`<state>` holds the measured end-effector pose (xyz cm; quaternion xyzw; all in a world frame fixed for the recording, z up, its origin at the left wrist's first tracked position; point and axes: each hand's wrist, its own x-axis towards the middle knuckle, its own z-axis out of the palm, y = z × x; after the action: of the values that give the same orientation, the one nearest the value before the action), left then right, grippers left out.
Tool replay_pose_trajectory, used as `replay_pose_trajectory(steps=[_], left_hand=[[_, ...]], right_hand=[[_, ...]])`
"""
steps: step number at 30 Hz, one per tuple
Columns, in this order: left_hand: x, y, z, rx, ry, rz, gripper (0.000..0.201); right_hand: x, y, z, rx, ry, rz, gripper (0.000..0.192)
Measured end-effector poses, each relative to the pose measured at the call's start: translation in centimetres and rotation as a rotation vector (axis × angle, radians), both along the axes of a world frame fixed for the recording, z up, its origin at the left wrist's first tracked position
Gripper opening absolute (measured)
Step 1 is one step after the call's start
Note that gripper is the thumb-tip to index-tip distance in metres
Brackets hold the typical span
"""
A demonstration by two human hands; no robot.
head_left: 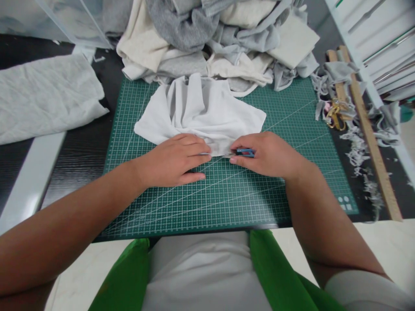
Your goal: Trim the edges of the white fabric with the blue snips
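Green cutting mat (181,207) lies under both hands; left hand (175,160) presses flat, fingers extended, on the near edge of the white cloth (201,112), right hand (266,153) beside it grips a small blue cutter (244,152) at that edge

Bright, even overhead light; edges bowed, corners soft.

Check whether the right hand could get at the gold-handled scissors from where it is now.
Probably yes: the right hand holds a small blue tool, and bare cutting mat lies between it and the gold-handled scissors.
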<state>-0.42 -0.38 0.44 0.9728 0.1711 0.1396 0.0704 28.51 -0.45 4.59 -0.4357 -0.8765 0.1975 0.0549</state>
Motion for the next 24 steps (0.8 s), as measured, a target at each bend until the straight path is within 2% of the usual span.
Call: replay_pose_trajectory(steps=[8,16,24], left_hand=[[-0.4,0.6,-0.1,-0.008,-0.066,0.039,0.030],[-0.6,0.9,-0.2,0.009,-0.128,0.041,0.026],[-0.5,1.0,-0.4,-0.037,-0.139,0.036,0.023]], right_hand=[[-1.5,-0.5,-1.4,0.101,-0.032,-0.026,0.030],[-2.6,-0.8,-1.5,0.103,-0.094,-0.022,0.030],[-2.6,-0.7,-1.6,0.120,-0.153,-0.036,0.031]])
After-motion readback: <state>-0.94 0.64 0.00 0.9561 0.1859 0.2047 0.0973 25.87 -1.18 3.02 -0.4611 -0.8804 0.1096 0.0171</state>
